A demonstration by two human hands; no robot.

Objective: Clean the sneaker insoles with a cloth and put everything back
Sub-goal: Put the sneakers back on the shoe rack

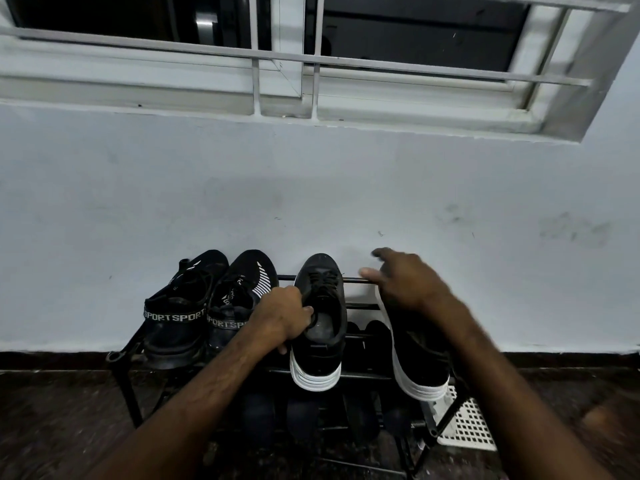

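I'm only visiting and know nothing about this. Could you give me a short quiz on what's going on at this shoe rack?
1. Multiple choice: what does the left hand grip?
A. the collar of a white-soled sneaker
B. a cloth
C. a window bar

2. True or false: the right hand holds a cloth.

3. Short answer: what word is printed on the band of the leftmost shoe?

Key: 1 A; 2 false, since its fingers lie stretched out over the other white-soled sneaker and no cloth is in view; 3 SPORT.
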